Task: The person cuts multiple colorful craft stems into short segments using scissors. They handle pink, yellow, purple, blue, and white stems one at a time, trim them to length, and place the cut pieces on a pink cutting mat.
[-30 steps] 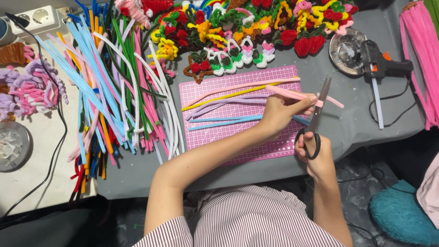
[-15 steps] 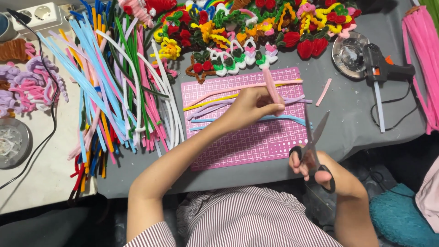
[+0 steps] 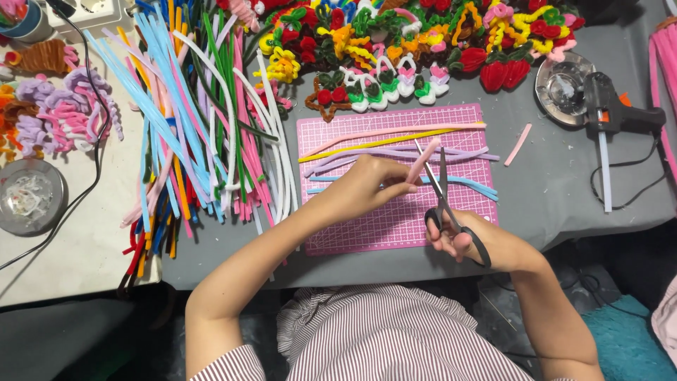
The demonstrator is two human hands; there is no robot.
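My left hand (image 3: pixel 367 185) pinches a short pink pipe cleaner piece (image 3: pixel 423 159) over the pink cutting mat (image 3: pixel 367 229). My right hand (image 3: pixel 472 243) grips black-handled scissors (image 3: pixel 444 194), whose blades point up and straddle the pink piece. Long pink, yellow, purple and blue pipe cleaners (image 3: pixel 395 144) lie across the mat. A cut pink offcut (image 3: pixel 517 144) rests on the grey table right of the mat.
A large heap of coloured pipe cleaners (image 3: pixel 190 134) lies left of the mat. Finished pipe-cleaner flowers and strawberries (image 3: pixel 423 42) line the back. A black glue gun (image 3: pixel 613 116) and a metal dish (image 3: pixel 560 85) sit at right. Another round dish (image 3: pixel 32 194) sits far left.
The scissors cut the pink piece, leaving an offcut on the table. My right hand dropped back, then returned, and the blades now close in on the piece again.
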